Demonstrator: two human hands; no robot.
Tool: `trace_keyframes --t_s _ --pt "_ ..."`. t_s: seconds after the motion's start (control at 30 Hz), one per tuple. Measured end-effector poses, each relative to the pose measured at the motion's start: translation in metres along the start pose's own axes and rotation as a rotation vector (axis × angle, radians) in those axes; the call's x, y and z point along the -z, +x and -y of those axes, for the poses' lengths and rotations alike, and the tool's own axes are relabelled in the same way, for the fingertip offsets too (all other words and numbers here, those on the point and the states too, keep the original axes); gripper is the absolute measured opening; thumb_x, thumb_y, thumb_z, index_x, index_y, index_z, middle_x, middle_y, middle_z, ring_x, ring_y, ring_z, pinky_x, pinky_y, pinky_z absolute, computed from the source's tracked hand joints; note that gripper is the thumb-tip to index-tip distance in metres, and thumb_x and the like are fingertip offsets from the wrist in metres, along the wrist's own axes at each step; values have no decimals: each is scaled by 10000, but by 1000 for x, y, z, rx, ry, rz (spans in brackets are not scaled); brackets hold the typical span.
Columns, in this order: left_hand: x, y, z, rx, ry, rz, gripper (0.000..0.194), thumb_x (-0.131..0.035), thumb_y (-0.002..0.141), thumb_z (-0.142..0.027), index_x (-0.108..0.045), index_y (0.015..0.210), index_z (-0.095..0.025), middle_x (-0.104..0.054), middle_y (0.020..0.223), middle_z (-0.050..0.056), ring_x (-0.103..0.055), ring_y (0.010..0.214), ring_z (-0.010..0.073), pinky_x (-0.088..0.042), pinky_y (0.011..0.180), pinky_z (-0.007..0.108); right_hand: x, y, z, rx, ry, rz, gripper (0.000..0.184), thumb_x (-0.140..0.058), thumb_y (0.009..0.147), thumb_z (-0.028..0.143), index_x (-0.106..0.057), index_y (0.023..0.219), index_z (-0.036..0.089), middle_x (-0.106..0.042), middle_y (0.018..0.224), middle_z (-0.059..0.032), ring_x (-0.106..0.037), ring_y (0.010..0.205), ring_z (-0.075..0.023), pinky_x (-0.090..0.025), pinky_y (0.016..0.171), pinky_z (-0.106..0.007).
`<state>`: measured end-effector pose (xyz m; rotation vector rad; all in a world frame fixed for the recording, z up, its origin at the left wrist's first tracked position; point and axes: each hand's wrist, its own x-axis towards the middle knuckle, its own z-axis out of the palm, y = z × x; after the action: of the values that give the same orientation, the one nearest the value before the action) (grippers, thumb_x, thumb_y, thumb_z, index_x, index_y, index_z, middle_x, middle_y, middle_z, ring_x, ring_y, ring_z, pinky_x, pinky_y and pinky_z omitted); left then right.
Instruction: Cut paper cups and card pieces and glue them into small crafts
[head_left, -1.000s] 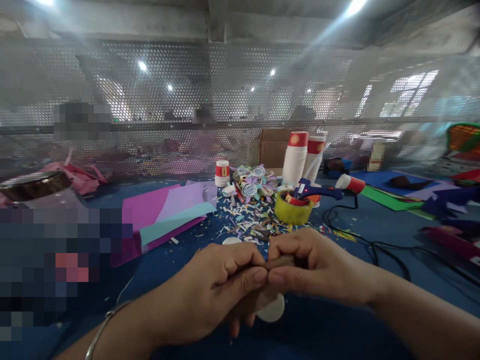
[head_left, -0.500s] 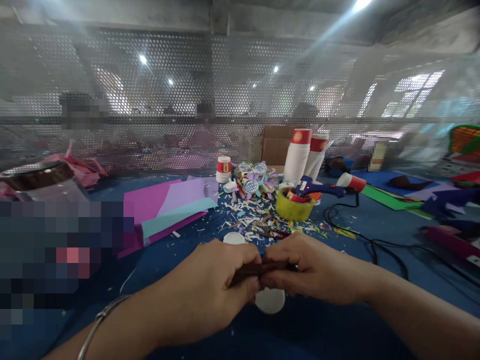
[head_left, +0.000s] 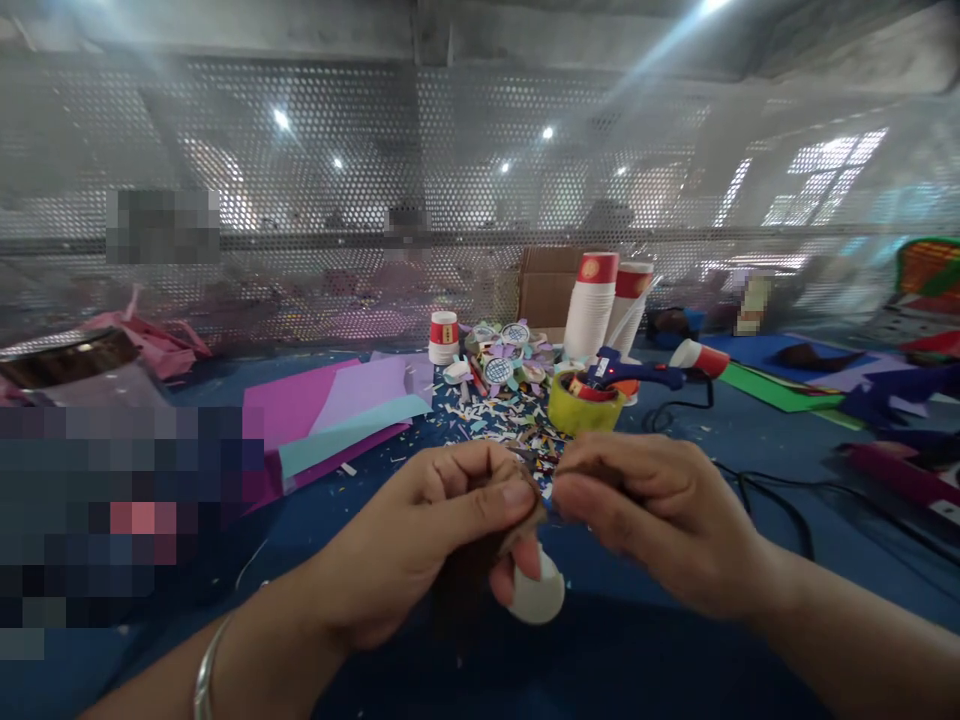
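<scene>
My left hand (head_left: 420,530) pinches a folded dark brown piece that looks like paper (head_left: 472,580) between thumb and fingers, its lower part hanging beneath the palm. Just to the right, my right hand (head_left: 667,520) is closed on another brown paper piece (head_left: 600,473), mostly hidden by the fingers. A small gap parts the two hands; whether the pieces are joined I cannot tell. Under my left fingertips a white round disc (head_left: 541,595) lies on the blue table.
Purple and light blue paper sheets (head_left: 330,410) lie left. Beyond my hands are paper scraps (head_left: 487,410), decorated round pieces (head_left: 499,372), stacked paper cups (head_left: 591,310), a yellow tape roll (head_left: 581,412) and a blue glue gun (head_left: 637,374). A black cable (head_left: 780,495) runs right.
My hands were together on the brown paper; now they are apart, each with a brown piece. The right hand has moved right and up, and the left thumb has turned upward.
</scene>
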<state>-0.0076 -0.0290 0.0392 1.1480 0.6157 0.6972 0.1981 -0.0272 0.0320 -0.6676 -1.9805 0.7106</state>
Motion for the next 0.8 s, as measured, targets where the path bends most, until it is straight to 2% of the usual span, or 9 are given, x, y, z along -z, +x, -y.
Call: trace_keyframes --t_s 0.1,0.13,0.23,0.27,0.33,0.5,0.6,0.7,0.8 --pt "8 2 -5 -65 75 -177 206 -605 901 -273 -561 742 -151 -632 637 -14 -556 482 37 -407 479 118 8 4 -13 -113 1 -266 279 -518 969 348 -573 753 182 -423 492 74 -352 386 -62 -268 375 -198" --pt "11 2 -6 -83 90 -257 203 -599 903 -286 -561 752 -154 -630 656 -14 -568 502 47 -407 479 128 11 7 -19 -151 -38 -278 299 -508 969 379 -577 756 181 -413 479 75 -353 384 -68 -263 373 -202" --pt "15 4 -7 -76 111 -392 121 -548 915 -257 -577 845 -162 -644 773 7 -610 620 87 -442 539 168 14 16 -37 -223 -266 -58 354 -509 949 385 -572 678 166 -430 546 48 -387 471 -84 -294 445 -215" --pt "16 4 -6 -57 119 -382 80 -536 910 -221 -577 876 -161 -646 820 16 -618 667 95 -453 573 179 12 19 -44 -238 -325 20 378 -518 937 385 -551 631 165 -432 559 40 -405 509 -94 -301 470 -220" --pt "17 4 -4 -29 149 -328 51 -533 889 -159 -563 932 -159 -640 906 26 -625 750 104 -466 650 199 8 21 -55 -349 -366 185 325 -523 923 372 -614 696 159 -496 581 26 -443 538 -108 -311 493 -226" --pt "20 4 0 28 292 -246 298 -573 881 -193 -442 1149 -180 -644 923 43 -637 834 168 -486 678 273 2 19 -62 -415 -436 101 310 -533 909 400 -661 775 153 -533 569 9 -463 521 -129 -298 482 -242" --pt "20 4 1 58 376 -215 399 -568 895 -237 -345 1223 -187 -663 836 38 -621 720 160 -457 594 266 -1 18 -49 -394 -284 71 329 -511 932 448 -623 812 162 -541 604 21 -476 507 -109 -337 481 -227" --pt "18 3 2 38 432 -175 454 -595 878 -260 -321 1233 -189 -661 769 13 -563 589 118 -410 529 239 -8 16 -36 -368 -26 157 322 -532 926 469 -623 867 165 -545 642 25 -492 514 -95 -372 474 -206" --pt "16 1 5 23 440 -154 471 -615 864 -279 -333 1230 -192 -629 718 -26 -502 510 86 -380 480 215 -15 13 -31 -375 37 212 290 -572 904 452 -611 869 167 -535 639 29 -495 535 -97 -385 468 -195"
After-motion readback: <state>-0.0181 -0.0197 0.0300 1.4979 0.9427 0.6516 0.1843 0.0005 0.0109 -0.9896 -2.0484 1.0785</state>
